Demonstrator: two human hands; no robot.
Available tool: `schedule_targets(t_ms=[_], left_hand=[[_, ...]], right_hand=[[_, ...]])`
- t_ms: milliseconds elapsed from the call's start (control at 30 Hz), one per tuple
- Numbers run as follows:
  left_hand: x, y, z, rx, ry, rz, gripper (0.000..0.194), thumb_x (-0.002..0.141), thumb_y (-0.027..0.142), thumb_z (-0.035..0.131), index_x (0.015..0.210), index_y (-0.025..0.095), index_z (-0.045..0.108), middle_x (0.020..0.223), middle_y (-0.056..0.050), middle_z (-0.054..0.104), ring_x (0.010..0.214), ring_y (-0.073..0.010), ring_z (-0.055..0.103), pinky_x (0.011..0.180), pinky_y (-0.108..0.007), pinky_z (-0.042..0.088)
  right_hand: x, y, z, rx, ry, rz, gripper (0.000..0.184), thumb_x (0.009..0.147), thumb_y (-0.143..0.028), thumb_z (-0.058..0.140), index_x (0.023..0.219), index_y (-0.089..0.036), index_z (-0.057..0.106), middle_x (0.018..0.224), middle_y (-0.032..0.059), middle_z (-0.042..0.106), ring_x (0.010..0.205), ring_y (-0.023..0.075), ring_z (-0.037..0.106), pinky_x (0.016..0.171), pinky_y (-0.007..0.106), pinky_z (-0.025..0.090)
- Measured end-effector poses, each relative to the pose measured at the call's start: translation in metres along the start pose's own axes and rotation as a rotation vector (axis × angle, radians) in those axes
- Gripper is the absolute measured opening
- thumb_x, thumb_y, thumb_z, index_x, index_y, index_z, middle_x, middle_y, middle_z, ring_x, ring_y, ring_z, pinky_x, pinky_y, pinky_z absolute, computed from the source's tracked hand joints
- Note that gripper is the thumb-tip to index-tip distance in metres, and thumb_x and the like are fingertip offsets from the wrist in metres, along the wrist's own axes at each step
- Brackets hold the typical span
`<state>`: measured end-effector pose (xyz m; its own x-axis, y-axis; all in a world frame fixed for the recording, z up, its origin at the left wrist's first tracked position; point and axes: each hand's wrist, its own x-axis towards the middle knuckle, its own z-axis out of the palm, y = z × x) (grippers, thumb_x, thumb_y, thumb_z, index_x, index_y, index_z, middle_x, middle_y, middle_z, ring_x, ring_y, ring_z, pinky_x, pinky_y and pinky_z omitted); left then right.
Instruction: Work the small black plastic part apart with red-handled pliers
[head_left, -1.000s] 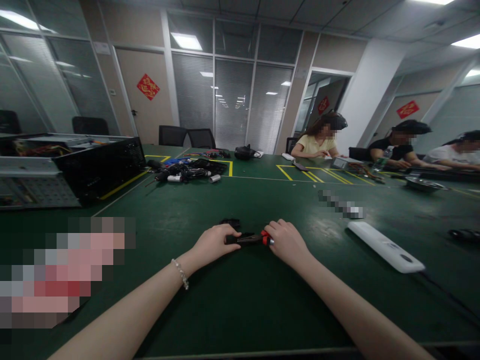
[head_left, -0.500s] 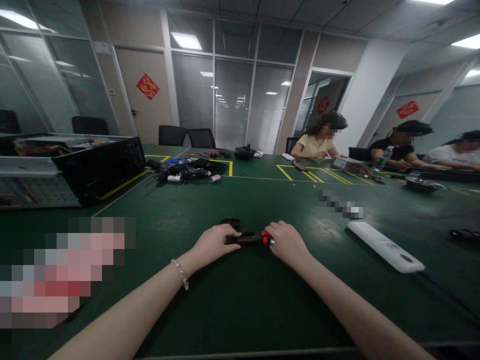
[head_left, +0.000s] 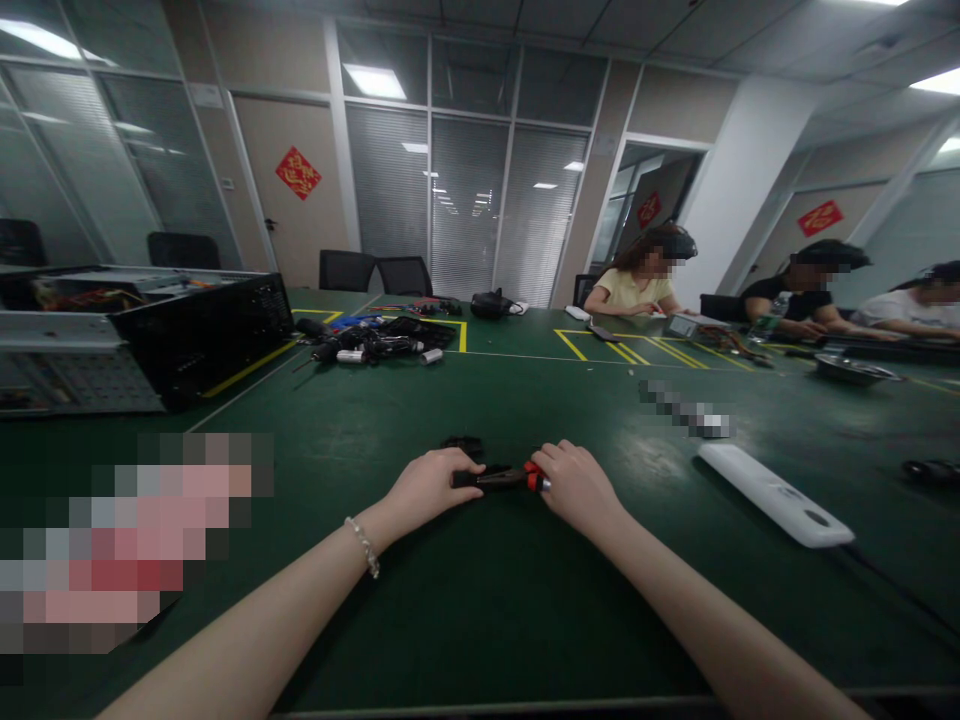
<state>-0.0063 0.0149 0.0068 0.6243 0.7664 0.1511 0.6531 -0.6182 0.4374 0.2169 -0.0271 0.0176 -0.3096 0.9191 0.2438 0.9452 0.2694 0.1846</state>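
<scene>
Red-and-black-handled pliers (head_left: 504,480) lie level between my two hands, low over the green table. My right hand (head_left: 577,482) is closed round their handles, and the jaws point left. Between the thumb and fingers of my left hand (head_left: 431,490) is a small dark piece (head_left: 466,480), which the jaws reach. Whether the jaws grip it I cannot tell, and its kind is too dark to make out. Just beyond my left fingers a small black object (head_left: 463,443) rests on the table.
An opened computer case (head_left: 202,335) stands at the left. Cables and small parts (head_left: 375,340) are heaped beyond my hands. A white power strip (head_left: 776,497) with a cord lies at the right, a metal bowl (head_left: 855,370) farther back. Several people sit across the table (head_left: 480,620).
</scene>
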Motion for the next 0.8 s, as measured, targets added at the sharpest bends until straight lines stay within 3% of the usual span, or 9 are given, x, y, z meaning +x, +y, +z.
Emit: schedule_targets(t_ms=[800], left_hand=[[-0.0007, 0.0021, -0.0026, -0.009, -0.007, 0.004, 0.035, 0.073, 0.04, 0.056, 0.105, 0.026, 0.056, 0.1, 0.0, 0.059, 0.085, -0.0181, 0.054, 0.069, -0.027, 0.041]], right_hand=[[-0.0007, -0.0003, -0.0014, -0.017, 0.005, -0.015, 0.025, 0.07, -0.019, 0.051, 0.093, -0.018, 0.058, 0.092, 0.0065, 0.058, 0.081, 0.0189, 0.047, 0.067, 0.029, 0.034]])
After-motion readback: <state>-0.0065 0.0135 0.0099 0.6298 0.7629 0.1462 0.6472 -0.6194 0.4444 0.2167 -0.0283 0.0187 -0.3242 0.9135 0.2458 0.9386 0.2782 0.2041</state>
